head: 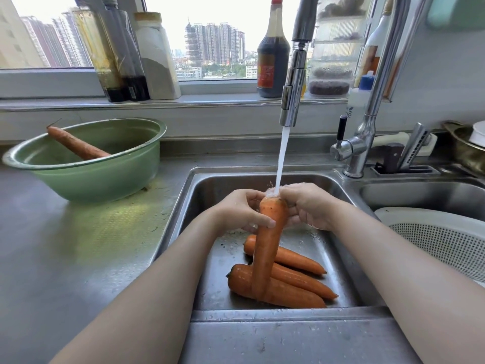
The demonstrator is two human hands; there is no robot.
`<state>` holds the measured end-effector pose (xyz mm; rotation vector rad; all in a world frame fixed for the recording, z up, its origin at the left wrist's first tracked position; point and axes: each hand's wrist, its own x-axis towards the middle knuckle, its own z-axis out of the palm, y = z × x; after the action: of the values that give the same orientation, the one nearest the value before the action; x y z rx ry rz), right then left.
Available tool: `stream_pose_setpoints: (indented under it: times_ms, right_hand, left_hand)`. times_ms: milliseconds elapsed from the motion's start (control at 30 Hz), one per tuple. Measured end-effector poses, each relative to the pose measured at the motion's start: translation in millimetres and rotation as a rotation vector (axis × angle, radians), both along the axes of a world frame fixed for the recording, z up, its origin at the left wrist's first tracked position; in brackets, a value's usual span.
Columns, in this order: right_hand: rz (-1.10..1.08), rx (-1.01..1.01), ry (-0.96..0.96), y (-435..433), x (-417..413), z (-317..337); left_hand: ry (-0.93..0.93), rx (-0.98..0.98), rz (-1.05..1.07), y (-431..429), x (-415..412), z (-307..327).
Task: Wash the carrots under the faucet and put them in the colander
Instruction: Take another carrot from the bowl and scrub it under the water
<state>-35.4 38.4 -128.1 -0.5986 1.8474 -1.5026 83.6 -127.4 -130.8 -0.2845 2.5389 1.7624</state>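
Water [282,158] hits the long orange carrot [267,248] over the steel sink [223,185]; your left hand [241,211] and right hand [307,206] curl fingers [262,222] round its thick top. Likely stiff, slippery: squeeze firmly there.

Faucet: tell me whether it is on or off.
On. A white stream of water falls from the faucet onto the top of the carrot, which the left hand and right hand hold over the sink.

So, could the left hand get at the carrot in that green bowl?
Probably, once it lets go. The left hand grips the held carrot under the stream, but the green bowl stands open on that side, and nothing blocks the leaning carrot inside.
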Motion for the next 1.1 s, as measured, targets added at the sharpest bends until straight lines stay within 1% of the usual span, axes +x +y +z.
stream_pose_setpoints:
  times_ms: [100, 267, 433, 567, 733, 900, 933, 1033, 1100]
  right_hand:
    - [0.001, 0.0, -0.019, 2.5, -0.9, -0.4]
    - [0.077, -0.02, -0.034, 4.3, 2.8, 1.8]
    - [0.084, -0.044, -0.132, 4.0, 3.0, 3.1]
    - [0.026, -0.031, -0.089, -0.9, 5.3, -1.0]
    - [0.036, -0.042, -0.179, 0.6, 3.5, 0.8]
    - [-0.01, 0.005, -0.063, -6.7, 8.0, -6.6]
    - [-0.019, 0.006, -0.069, -7.1, 8.8, -5.8]
    - [-0.032, -0.02, -0.181, -3.4, 8.7, -0.7]
    - [-0.053, -0.026, -0.203, -2.9, 6.8, -3.0]
  left_hand:
    - [-0.008, -0.009, 0.011, 2.1, -1.3, 0.1]
    - [-0.024, -0.038, 0.059, 2.0, -3.5, -0.7]
    - [-0.035, -0.054, 0.082, 4.5, -5.0, 0.2]
    - [-0.035, -0.084, 0.092, 4.6, -6.0, -0.8]
    - [-0.054, -0.059, 0.112, 5.7, -6.2, -2.0]
    - [-0.078, -0.107, 0.117, 8.2, -7.3, -2.3]
    - [-0.081, -0.104, 0.125, 8.2, -7.3, -2.6]
    - [-0.08, -0.062, 0.138, 6.2, -7.0, -3.8]
    - [-0.078, -0.046, 0.132, 4.9, -6.9, -4.3]
